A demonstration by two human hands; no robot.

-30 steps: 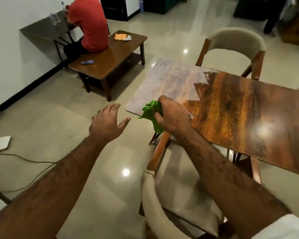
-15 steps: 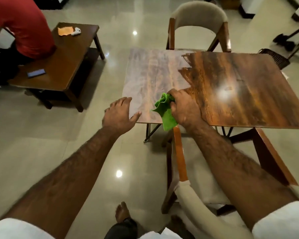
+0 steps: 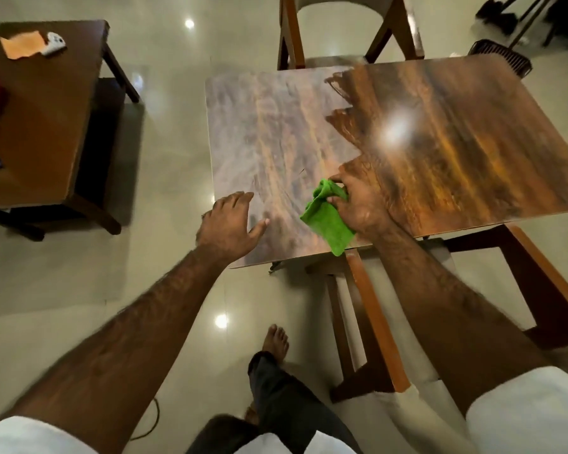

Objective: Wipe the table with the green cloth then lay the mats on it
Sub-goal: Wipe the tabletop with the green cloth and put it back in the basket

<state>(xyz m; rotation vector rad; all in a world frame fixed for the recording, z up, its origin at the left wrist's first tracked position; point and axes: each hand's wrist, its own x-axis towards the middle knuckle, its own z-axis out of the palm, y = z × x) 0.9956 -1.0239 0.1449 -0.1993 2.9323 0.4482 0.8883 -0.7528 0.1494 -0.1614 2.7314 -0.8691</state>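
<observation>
The green cloth is bunched in the right hand, which grips its upper part between the thumb and the curled fingers. The cloth lies over the near left part of the table, close to the edge nearest the person. Its long axis runs from the fingers down toward that edge, and the free tail reaches about as far as the edge. From the cloth, almost all of the table top lies farther away and to the right, so I judge that the wiping stroke should go forward and across, away from the body. Only a narrow strip lies to the left, and there the left hand is open, with its fingers spread flat over the near left corner. I cannot tell whether this hand presses on the wood or only hovers above it. It is near the cloth but apart from it, so the right hand is clearly the working one. A chair stands pushed in under the near edge, just below the cloth. No mats show in the view.
</observation>
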